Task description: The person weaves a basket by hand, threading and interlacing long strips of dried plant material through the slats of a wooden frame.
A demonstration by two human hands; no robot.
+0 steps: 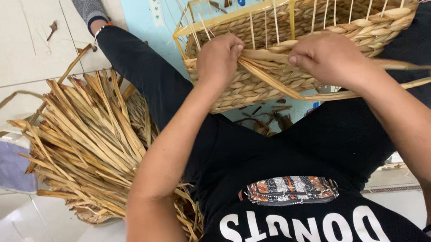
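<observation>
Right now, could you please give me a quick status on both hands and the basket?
Left hand on basket rim, grip shut on strand. Right hand pressing weave. Straw pile lies left, apart.

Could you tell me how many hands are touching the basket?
2: the left hand on the basket rim's left part, the right hand further right, both gripping weaving strands. No other hands visible.

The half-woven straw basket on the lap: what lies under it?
Under the half-woven straw basket show black trousers and a pale blue mat with straw scraps. The floor directly beneath is covered.
</observation>
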